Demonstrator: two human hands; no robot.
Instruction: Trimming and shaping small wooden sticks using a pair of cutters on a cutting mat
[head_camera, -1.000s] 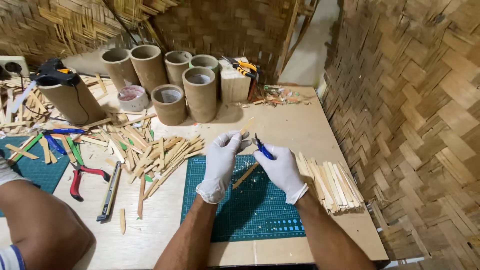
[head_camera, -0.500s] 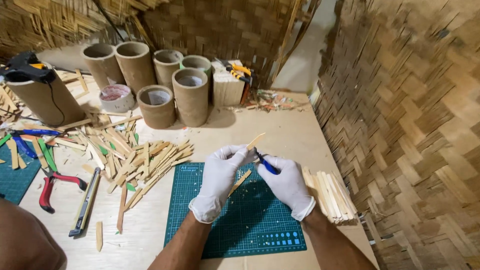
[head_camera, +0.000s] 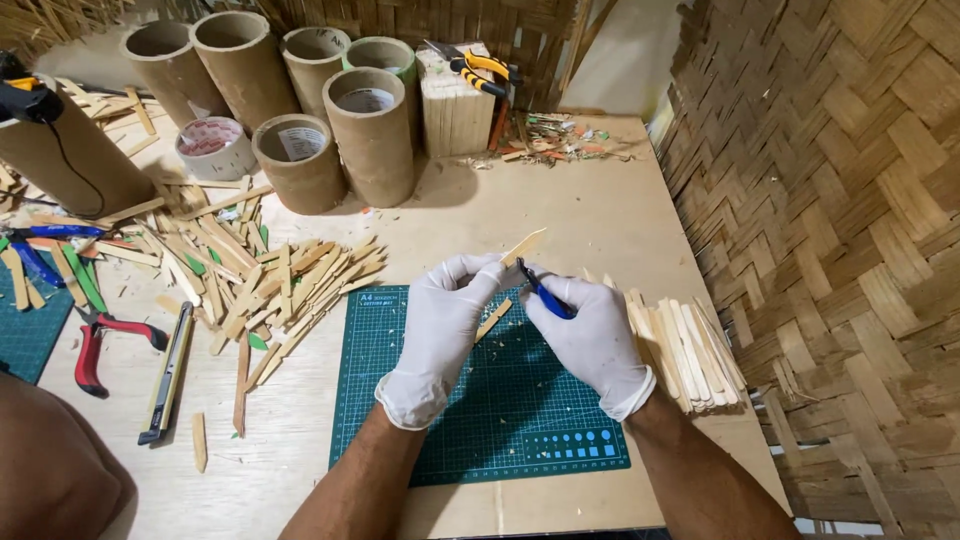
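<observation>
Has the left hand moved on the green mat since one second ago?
No, hardly: the left hand holds the strip over the upper middle of the green mat as before; only the camera shifted.

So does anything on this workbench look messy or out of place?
Mostly the loose heap of bamboo strips left of the green cutting mat, lying criss-cross, unlike the neat stack on the right. Shavings and scraps litter the far edge. Nothing looks damaged.

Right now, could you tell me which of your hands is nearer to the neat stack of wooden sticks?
Right. The right hand sits just beside the stack of wooden sticks; the left hand is farther off, over the green cutting mat.
</observation>
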